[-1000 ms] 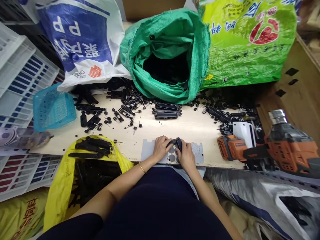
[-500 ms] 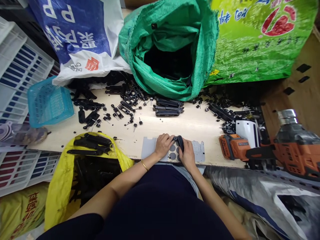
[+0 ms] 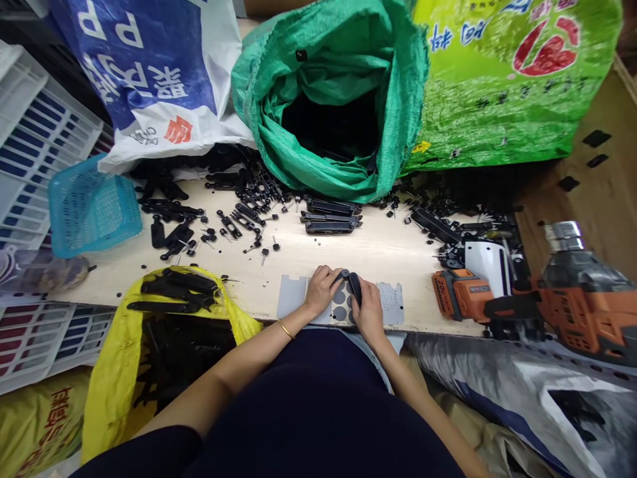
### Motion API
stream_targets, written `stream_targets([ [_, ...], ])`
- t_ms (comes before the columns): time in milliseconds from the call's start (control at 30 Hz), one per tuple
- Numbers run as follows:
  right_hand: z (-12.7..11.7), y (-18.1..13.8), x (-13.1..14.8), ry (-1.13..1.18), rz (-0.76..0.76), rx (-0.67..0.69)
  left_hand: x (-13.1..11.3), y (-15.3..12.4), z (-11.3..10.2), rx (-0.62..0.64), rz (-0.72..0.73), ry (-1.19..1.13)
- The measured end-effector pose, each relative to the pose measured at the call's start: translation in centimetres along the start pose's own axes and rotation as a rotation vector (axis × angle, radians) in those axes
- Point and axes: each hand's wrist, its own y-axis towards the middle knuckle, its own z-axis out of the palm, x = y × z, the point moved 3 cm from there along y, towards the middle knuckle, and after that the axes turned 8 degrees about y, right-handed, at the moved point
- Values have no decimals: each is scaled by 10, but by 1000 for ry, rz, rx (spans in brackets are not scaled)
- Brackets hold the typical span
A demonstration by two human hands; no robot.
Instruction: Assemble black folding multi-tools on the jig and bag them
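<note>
My right hand [image 3: 369,307] is closed around a black plastic arm with a rounded end [image 3: 355,287]. My left hand [image 3: 321,290] pinches a shorter black piece [image 3: 343,274] that meets the top of that arm; whether the two are joined I cannot tell. Both hands rest over a sheet of round grey stickers [image 3: 340,313] at the table's front edge. On either side of it lies a grey plate [image 3: 292,296]. Further back sits a stack of long black parts [image 3: 330,216].
Loose black parts and screw knobs [image 3: 249,216] spread across the table's left. A green woven sack [image 3: 249,86] stands behind. At front left hangs a yellow sack [image 3: 107,372] of black parts; a blue basket [image 3: 94,219] is beyond it. An orange cordless tool [image 3: 587,305] lies right.
The whole view has shifted slightly left. My hands stay over the sticker sheet, still holding the black pieces, with hardly any movement.
</note>
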Motion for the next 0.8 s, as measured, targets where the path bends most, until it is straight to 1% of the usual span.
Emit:
stream_targets([
  [167, -2, 1, 0, 0, 12, -17, -1, -1, -1, 12, 23, 2],
  [300, -1, 2, 1, -6, -15, 0, -2, -1, 0, 29, 54, 36],
  [500, -1, 2, 0, -4, -7, 9, -2, 1, 1, 49, 110, 25],
  [667, -1, 2, -2, 4, -11, 10, 2, 1, 0, 24, 78, -64],
  [800, 0, 1, -3, 17, 0, 0, 3, 1, 1, 8, 63, -92],
])
